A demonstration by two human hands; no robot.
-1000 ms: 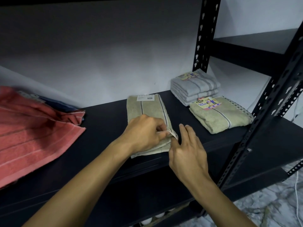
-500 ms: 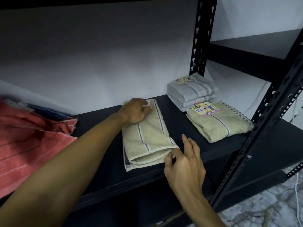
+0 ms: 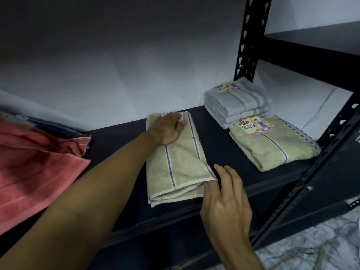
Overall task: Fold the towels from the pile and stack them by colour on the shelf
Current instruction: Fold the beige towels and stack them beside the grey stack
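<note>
Black shelf [image 3: 120, 152] carries all items. Red pile [image 3: 35, 168] lies well left of the left fingers. Beige towel [image 3: 175, 162], folded, lies mid-shelf under both hands. Left hand [image 3: 165, 129] rests flat on its far end, fingers straight, pressing. Right hand [image 3: 224, 199] sits at its near right corner, fingers relaxed and extended, thumb touching the edge. Beyond the right fingers: second beige towel [image 3: 276, 149], label [image 3: 253, 125] reading "ENE Face Towel"; grey stack [image 3: 237, 102] behind, label unreadable.

Under your left hand [image 3: 167, 129] lies nubby matt terry beige towel [image 3: 181, 162]; beyond it, matt black metal shelf [image 3: 116, 152].
</note>
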